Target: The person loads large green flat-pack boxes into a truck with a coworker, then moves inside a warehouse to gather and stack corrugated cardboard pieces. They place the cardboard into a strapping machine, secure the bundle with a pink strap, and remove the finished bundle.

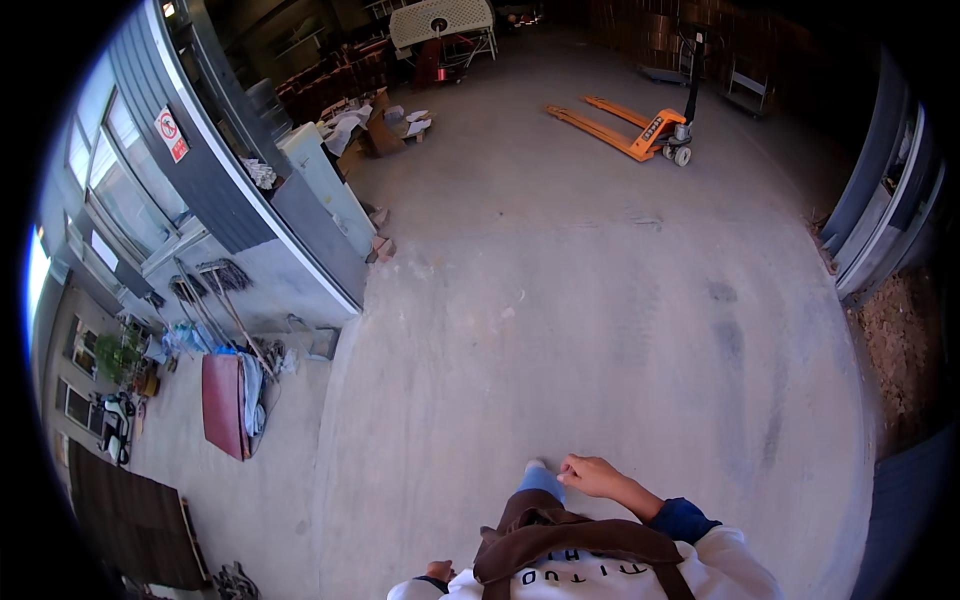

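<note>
Head view. The person stands on a broad grey concrete floor, seen from above; a white top with dark lettering and a brown strapped apron fill the lower edge.

The right hand is raised in front of the body at waist height, fingers curled loosely inward, holding nothing visible. It hovers just beside a blue-trousered knee with a pale shoe tip beyond it; whether it touches the knee cannot be told. A dark blue cuff shows at the wrist.

The left hand is only partly visible at the lower edge, close against the white top. Whether its fingers are spread or closed cannot be told, nor whether it holds anything.

Far ahead and well apart from both hands, an orange pallet jack with long forks and a black handle stands on the floor. Beyond it, at the far end, a white latticed panel rests on a red-framed cart.

On the person's left, a grey building wall with windows carries a red and white prohibition sign. Brooms and long-handled tools lean against the lower wall. Near them a dark red flat board lies on the ground with pale cloth beside it. A pale green cabinet stands against the wall farther on, with cardboard and paper scraps behind it.

On the person's right, a grey door frame borders a strip of brown gravel.
</note>
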